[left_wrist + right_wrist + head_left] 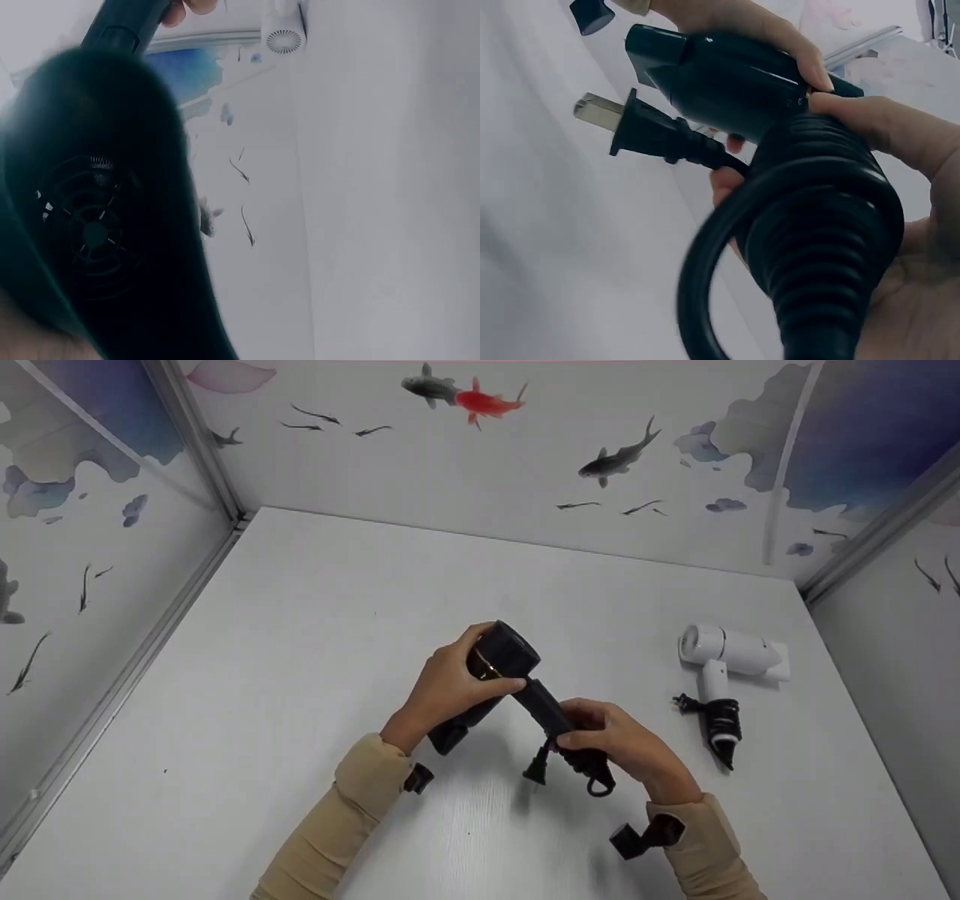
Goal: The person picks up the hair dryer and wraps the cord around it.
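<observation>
Both hands hold a black hair dryer [508, 651] above the white table. My left hand [444, 684] grips its barrel, with the thumb laid along the body near a thin gold ring. Around the handle, lower right, curl the fingers of my right hand [622, 739]. A black cord [817, 247] is wound about the handle's end, and its two-prong plug [649, 131] sticks out to the side in the right wrist view. Up close in the left wrist view, the dark dryer body [112, 195] shows a round vent grille.
On the right of the table [337, 600] lies a white hair dryer [735, 651], its black cord [722, 721] wrapped round the handle. White panels printed with fish [480, 403] stand at the back and both sides. Each sleeve cuff carries a small black mount.
</observation>
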`<control>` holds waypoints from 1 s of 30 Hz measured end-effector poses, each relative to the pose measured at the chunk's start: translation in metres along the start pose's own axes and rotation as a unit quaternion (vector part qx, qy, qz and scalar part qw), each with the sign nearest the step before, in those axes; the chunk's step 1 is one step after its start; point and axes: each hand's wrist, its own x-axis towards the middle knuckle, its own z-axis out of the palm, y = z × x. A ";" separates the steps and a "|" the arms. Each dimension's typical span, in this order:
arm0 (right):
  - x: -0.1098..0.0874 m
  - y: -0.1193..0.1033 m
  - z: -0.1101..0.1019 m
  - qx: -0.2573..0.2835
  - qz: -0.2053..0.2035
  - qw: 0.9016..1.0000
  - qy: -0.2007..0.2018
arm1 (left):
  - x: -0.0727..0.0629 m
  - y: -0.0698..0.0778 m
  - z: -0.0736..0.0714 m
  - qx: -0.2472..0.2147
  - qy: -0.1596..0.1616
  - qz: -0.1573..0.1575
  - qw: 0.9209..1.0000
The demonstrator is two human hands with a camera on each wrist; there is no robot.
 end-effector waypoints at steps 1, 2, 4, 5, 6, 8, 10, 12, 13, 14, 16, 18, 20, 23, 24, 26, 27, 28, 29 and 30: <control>0.001 0.002 0.001 0.013 0.002 1.000 0.008 | 0.001 0.001 0.002 0.016 0.009 0.008 1.000; 0.001 0.004 0.002 0.026 0.005 0.999 0.019 | 0.001 0.002 0.003 0.031 0.018 0.019 0.999; 0.002 0.006 0.003 0.052 0.008 0.998 0.043 | 0.002 0.003 0.005 0.058 0.037 0.043 0.997; 0.003 0.008 0.003 0.068 0.010 0.996 0.056 | 0.002 0.004 0.005 0.071 0.048 0.054 0.995; 0.003 0.010 0.002 0.087 0.014 0.994 0.070 | 0.002 0.004 0.004 0.080 0.058 0.064 0.993; 0.003 0.014 -0.002 0.132 0.024 0.986 0.099 | 0.002 0.003 0.002 0.093 0.078 0.083 0.989; 0.003 0.019 -0.008 0.182 0.031 0.974 0.128 | 0.002 -0.001 -0.001 0.098 0.098 0.089 0.986; 0.003 0.025 -0.016 0.226 0.036 0.960 0.160 | 0.001 -0.007 -0.004 0.096 0.110 0.088 0.985; 0.003 0.028 -0.021 0.244 0.038 0.953 0.176 | 0.000 -0.010 -0.005 0.096 0.111 0.083 0.986; 0.003 0.031 -0.026 0.259 0.037 0.946 0.190 | -0.001 -0.013 -0.005 0.096 0.111 0.076 0.986; 0.003 0.038 -0.037 0.280 0.039 0.933 0.220 | -0.003 -0.019 -0.007 0.091 0.106 0.062 0.988; 0.002 0.045 -0.048 0.295 0.042 0.923 0.245 | -0.005 -0.023 -0.008 0.088 0.099 0.049 0.990; 0.001 0.053 -0.059 0.304 0.048 0.914 0.266 | -0.006 -0.027 -0.008 0.083 0.092 0.038 0.992; -0.002 0.063 -0.075 0.306 0.073 0.903 0.293 | -0.007 -0.031 -0.008 0.080 0.080 0.025 0.993; -0.003 0.066 -0.080 0.302 0.083 0.900 0.302 | -0.007 -0.032 -0.008 0.080 0.075 0.021 0.994; -0.006 0.069 -0.088 0.291 0.101 0.897 0.318 | -0.007 -0.034 -0.007 0.081 0.068 0.015 0.994; -0.006 0.070 -0.091 0.282 0.107 0.897 0.324 | -0.007 -0.035 -0.007 0.081 0.066 0.011 0.994; -0.007 0.071 -0.095 0.266 0.111 0.898 0.332 | -0.006 -0.035 -0.007 0.081 0.065 0.009 0.995; -0.006 0.071 -0.097 0.252 0.110 0.900 0.339 | -0.006 -0.036 -0.007 0.082 0.064 0.006 0.995; -0.006 0.071 -0.098 0.237 0.110 0.901 0.345 | -0.006 -0.036 -0.006 0.082 0.063 0.004 0.995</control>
